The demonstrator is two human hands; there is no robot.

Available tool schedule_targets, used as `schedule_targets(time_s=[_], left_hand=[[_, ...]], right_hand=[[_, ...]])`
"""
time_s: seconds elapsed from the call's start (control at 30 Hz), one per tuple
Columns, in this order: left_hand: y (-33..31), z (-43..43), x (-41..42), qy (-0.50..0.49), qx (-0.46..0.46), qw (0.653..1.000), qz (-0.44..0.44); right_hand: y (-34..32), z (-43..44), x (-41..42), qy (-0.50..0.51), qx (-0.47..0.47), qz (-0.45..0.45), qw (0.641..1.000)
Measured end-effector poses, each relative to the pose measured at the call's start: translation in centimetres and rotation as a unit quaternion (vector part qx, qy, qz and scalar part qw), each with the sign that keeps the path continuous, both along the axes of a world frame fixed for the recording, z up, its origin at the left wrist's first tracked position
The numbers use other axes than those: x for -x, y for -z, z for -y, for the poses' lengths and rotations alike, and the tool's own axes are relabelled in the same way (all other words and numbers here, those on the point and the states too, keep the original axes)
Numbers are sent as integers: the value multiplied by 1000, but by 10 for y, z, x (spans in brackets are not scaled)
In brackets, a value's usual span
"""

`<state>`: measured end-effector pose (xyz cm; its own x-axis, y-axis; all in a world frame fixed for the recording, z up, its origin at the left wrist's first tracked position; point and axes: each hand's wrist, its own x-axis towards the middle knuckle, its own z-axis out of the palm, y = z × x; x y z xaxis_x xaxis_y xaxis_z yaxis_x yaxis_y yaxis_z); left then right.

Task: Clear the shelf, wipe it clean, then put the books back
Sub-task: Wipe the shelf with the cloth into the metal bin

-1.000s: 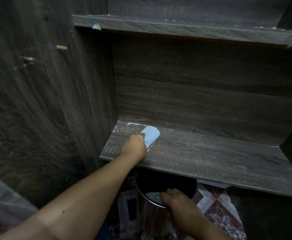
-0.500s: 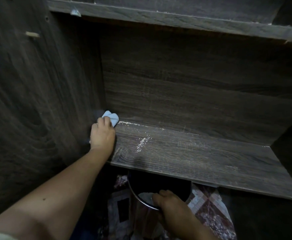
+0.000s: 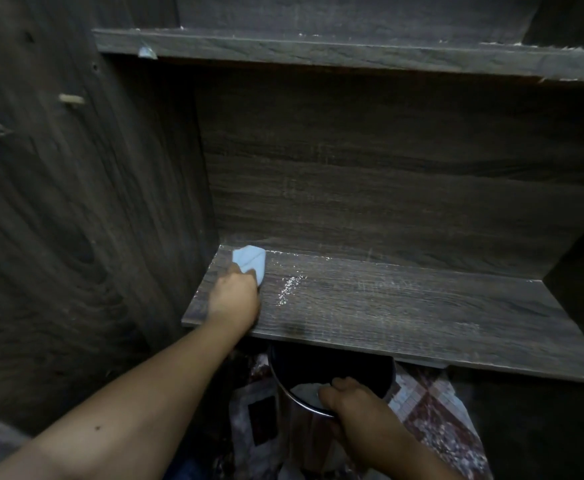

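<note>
Dim, low-contrast scene, lit softly from the camera's side. The pale cloth [image 3: 249,259] under the fingers [image 3: 241,273] of the left hand [image 3: 233,297] is the brightest patch; the shelf [image 3: 422,308] darkens into deep shadow right of and beyond the fingers. Below them, the bin [image 3: 301,434] rim carries a thin glint. Boards bow toward the frame edges; wood grain is slightly smeared.

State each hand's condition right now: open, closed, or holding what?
Left hand: holds the blue cloth against the shelf.
Right hand: grips the rim of the metal bin.
</note>
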<state>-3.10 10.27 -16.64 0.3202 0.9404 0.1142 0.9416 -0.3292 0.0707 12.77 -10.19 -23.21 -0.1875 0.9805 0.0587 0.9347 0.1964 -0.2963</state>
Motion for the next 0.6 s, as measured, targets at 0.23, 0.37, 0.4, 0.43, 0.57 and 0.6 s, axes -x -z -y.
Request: schedule_targets(time_s=[0.23,0.37,0.4,0.43,0.57,0.6], left_hand=[[3,30,-40,34,58,987,144],[-5,17,-42,77,18,955,286],[-5,13,-39,98,-7,948,301],[-4,8,-36,115,-29,944,307],[7,-6,-26,167,-42,951,258],[9,-6,-24,187,-19,951,245]], right_hand=[[1,3,3,-9,19,13,1000],[5,3,0,5,39,23,999],[5,4,-1,4,31,25,999],[4,5,-1,4,31,26,999],[7,6,-7,6,26,21,999],[7,6,-8,5,23,24,999]])
